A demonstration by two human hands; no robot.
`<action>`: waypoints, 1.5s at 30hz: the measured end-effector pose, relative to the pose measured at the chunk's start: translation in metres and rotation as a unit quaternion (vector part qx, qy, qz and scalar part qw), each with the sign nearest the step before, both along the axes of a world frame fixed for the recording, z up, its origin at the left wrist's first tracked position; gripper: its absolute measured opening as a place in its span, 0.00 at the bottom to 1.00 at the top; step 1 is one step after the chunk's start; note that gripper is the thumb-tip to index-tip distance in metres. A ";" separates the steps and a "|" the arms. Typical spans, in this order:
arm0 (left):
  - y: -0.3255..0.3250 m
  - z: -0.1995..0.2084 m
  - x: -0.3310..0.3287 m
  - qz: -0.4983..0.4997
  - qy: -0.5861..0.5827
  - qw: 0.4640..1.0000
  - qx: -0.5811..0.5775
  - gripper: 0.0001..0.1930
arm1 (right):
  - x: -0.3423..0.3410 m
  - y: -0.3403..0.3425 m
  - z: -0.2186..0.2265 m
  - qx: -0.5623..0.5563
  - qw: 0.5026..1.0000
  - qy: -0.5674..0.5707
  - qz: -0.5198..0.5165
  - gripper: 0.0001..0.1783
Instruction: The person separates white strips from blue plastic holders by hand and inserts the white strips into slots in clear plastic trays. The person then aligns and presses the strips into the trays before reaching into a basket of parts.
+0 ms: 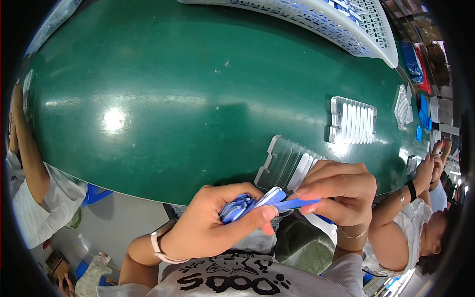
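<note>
My left hand (205,225) is closed around a bundle of small flat blue-and-white strips (235,208), with its thumb pressed on top. In my right hand (346,190), thumb and fingertips pinch the end of a single blue strip (294,203); its other end lies by my left thumb. Just beyond my hands, a clear slotted tray (275,163) rests near the table's edge. White strips (301,171) lie in some of its slots, and my right hand hides its right part. Something dark blue (324,219) shows under my right fingers, too covered to name.
A second clear tray (334,119) filled with white strips stands farther right on the green table (163,133). A white perforated basket (316,22) sits at the far edge. Co-workers' arms show at the left (29,148) and right (420,178).
</note>
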State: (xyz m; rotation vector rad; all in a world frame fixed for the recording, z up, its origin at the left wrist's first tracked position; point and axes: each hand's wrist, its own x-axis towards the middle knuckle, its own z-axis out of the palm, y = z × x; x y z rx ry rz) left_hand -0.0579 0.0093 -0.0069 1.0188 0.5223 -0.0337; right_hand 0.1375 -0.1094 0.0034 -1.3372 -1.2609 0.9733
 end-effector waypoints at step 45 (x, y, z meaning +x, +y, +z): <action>0.001 -0.009 -0.009 0.098 -0.012 0.995 0.002 0.11 | -0.025 0.005 0.007 0.081 0.948 -0.212 -0.222 0.07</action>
